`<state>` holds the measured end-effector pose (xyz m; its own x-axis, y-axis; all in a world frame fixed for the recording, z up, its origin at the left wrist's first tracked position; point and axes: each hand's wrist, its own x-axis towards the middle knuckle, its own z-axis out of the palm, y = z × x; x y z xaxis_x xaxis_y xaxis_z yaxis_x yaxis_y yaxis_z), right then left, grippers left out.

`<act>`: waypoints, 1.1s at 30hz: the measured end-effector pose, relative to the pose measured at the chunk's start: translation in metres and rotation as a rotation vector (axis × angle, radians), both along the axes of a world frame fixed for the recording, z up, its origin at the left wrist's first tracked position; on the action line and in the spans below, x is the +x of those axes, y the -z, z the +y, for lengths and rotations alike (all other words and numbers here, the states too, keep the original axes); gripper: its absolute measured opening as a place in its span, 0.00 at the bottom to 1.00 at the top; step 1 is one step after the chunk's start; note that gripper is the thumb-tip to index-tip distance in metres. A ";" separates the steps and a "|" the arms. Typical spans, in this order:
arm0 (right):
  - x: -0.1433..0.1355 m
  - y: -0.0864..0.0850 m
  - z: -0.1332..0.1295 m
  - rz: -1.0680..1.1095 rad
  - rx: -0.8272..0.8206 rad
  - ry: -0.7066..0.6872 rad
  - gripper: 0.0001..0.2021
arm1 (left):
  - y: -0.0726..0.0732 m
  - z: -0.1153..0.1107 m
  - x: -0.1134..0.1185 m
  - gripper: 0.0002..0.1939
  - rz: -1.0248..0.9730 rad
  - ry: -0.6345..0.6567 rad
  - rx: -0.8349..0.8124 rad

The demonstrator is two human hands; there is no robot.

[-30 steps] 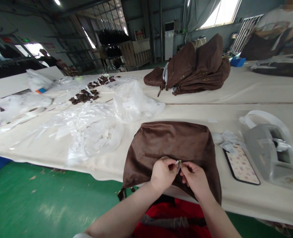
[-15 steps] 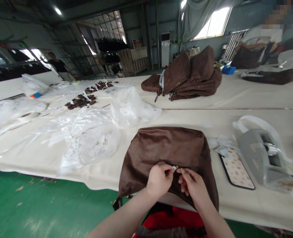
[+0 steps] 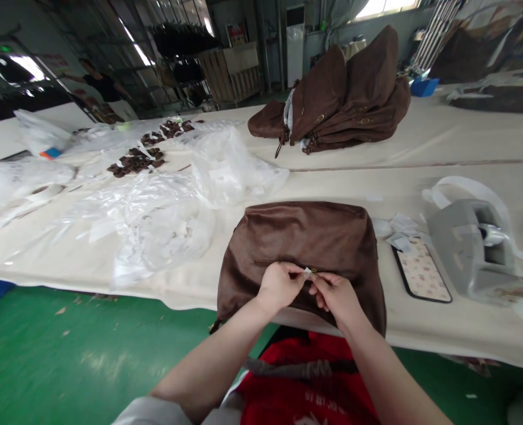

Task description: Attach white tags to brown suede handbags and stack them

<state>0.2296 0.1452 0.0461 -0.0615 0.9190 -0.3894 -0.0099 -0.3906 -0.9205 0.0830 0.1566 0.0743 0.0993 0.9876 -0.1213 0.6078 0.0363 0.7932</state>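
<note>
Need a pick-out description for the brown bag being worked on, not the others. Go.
Start at the long cream table. A pile of brown bags sits at its far side; ignore that. The one you want is the single brown bag lying flat at the near edge, with the left hand and right hand pinching a small white tag at its zipper, left of the patterned phone.

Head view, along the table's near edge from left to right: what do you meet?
Crumpled clear plastic bags → brown bag with the left hand and right hand pinching a small white piece at its zipper → patterned flat case → grey tape dispenser.
</note>
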 end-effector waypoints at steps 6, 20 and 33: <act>-0.002 -0.004 0.004 0.036 -0.059 0.060 0.14 | -0.002 -0.006 0.004 0.09 0.246 -0.006 0.178; 0.000 -0.003 0.003 0.156 -0.004 0.092 0.15 | 0.015 -0.036 0.024 0.17 0.898 0.304 0.620; -0.005 -0.006 -0.004 -0.046 0.105 -0.051 0.19 | 0.016 -0.005 0.005 0.13 -0.466 -0.029 -0.274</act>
<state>0.2242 0.1408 0.0525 -0.0935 0.9511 -0.2944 0.0502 -0.2908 -0.9555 0.0883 0.1515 0.0579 0.1772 0.9290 -0.3248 0.1893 0.2917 0.9376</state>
